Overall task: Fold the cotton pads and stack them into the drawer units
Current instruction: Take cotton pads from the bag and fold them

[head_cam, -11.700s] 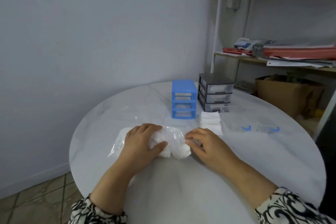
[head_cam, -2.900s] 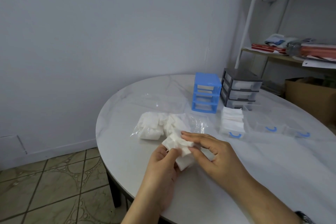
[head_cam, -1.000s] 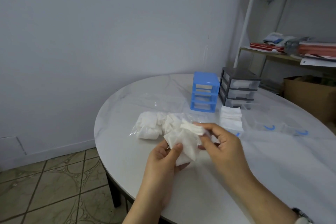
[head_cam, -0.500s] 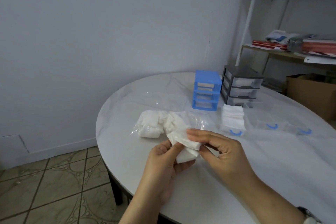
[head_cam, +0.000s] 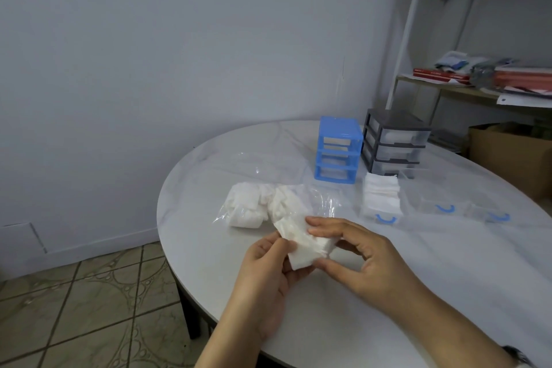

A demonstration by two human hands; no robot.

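- Since half a second ago, both hands have drawn the cotton pad flatter between them, held above the counter.
- Its long axis runs from upper left to lower right, slightly tilted.
- Left hand pinches the lower left edge; right hand pinches the right end.
- Bag of pads lies just beyond, blue drawer unit and grey drawer unit farther back.

Dim, even light; shelf blurred; wide-angle edge distortion.
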